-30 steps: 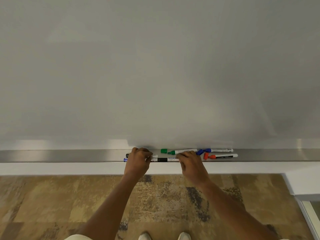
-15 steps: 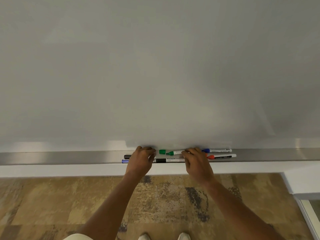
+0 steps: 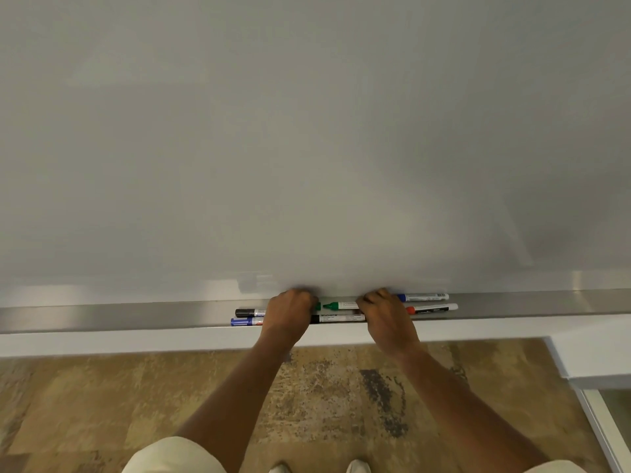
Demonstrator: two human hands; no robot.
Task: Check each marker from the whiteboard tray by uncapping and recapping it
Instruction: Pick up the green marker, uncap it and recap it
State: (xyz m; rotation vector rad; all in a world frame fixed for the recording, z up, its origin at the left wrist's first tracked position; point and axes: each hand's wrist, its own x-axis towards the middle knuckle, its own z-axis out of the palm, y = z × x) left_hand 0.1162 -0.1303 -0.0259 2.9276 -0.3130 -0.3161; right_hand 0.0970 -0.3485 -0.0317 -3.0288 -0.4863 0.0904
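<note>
Head view, looking forward and down.

Tray (image 3: 136,314): long metal ledge under the whiteboard (image 3: 307,131), running the full width of the view. Holds all the markers lying lengthwise.

Green marker (image 3: 341,305): far row, between the two hands, tip bare and pointing left. Its green cap (image 3: 318,306) sits just beside the tip, at the left hand's fingers. Judged mid-check: uncapped, not yet recapped.

Left hand (image 3: 288,310): knuckles up over the tray, fingers curled down at the green cap. Whether the grip pinches the cap cannot be told; the fingertips are hidden.

Right hand (image 3: 382,312): curled over the barrel end of the green marker, likely steadying it for recapping. Grip state hidden, cannot tell.

Black marker (image 3: 336,318): near row, between the hands, lying flat.

Left of the left hand: a black-capped marker (image 3: 249,313) and a blue-capped marker (image 3: 246,321), capped.

Right of the right hand: a blue marker (image 3: 423,297) far, a red marker (image 3: 432,308) nearer. Cap state partly hidden.

Room: blank whiteboard, white ledge below the tray, mottled brown carpet (image 3: 136,404), shoe tips at the lower edge.
</note>
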